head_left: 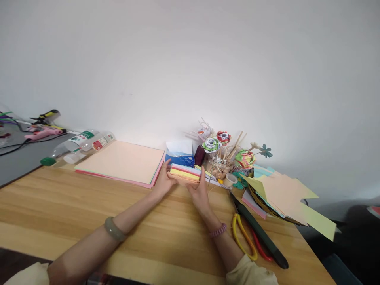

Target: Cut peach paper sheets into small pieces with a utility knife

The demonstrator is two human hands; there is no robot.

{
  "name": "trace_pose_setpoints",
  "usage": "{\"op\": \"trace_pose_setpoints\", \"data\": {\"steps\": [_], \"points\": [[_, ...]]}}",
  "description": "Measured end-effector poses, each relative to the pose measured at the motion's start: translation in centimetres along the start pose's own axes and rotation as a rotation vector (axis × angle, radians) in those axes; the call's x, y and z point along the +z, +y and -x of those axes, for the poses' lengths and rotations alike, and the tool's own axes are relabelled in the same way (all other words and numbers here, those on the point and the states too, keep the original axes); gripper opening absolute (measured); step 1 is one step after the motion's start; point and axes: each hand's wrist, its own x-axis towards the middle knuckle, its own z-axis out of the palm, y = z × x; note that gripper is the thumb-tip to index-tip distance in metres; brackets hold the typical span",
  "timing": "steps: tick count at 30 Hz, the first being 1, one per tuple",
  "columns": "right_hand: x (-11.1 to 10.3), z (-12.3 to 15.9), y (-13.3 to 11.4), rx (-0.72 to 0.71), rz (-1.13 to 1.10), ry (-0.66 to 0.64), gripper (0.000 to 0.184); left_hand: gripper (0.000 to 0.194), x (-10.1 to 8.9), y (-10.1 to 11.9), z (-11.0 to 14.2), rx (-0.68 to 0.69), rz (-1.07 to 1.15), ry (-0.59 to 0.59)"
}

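A thick stack of folded coloured paper [185, 174], with white, red, yellow and peach layers, is held between my two hands above the wooden table. My left hand [164, 180] grips its left end, with the thumb along the near side. On the right end, my right hand [199, 190] closes round it with fingers on the side and thumb in front. Just behind the stack stands a blue and white tissue pack [179, 153]. To the left of my left hand lies a pile of large paper sheets [121, 160], peach on top.
Paper flowers [219, 142] stand in a holder behind my right hand, beside a tape roll [230, 180]. Yellow-handled scissors [242, 237] and a dark green cutter [261, 233] lie at right. Cut paper scraps [285, 194] overhang the right edge. Plastic bottles [80, 144] and a pink glue gun [44, 133] lie left.
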Motion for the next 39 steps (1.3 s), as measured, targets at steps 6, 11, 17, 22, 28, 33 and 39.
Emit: {"op": "trace_pose_setpoints", "data": {"steps": [6,11,17,22,28,33,39], "points": [[-0.3,0.2,0.2,-0.011,0.081,-0.044,0.094,0.106,-2.0,0.7,-0.3,-0.160,0.003,-0.240],[-0.8,0.0,0.3,-0.015,0.097,-0.110,0.077,0.097,-3.6,2.1,-0.3,-0.224,-0.016,-0.388],[-0.9,-0.5,1.2,0.028,0.084,-0.059,0.089,0.086,-4.0,3.1,-0.4,-0.211,-0.075,-0.378],[-0.4,-0.2,0.5,0.008,0.113,-0.032,0.088,0.080,-2.9,1.9,-0.2,-0.135,-0.145,-0.233],[-0.4,-0.7,0.5,0.007,0.156,-0.019,0.090,0.095,-1.7,0.4,0.4,-0.098,-0.157,-0.194],[-0.5,-0.1,0.1,-0.021,0.207,-0.087,0.087,0.098,-1.6,0.8,0.5,-0.070,-0.131,-0.227],[-0.4,0.9,-0.9,-0.006,0.289,-0.174,0.079,0.068,-1.4,2.5,1.5,0.035,-0.157,-0.289]]}}
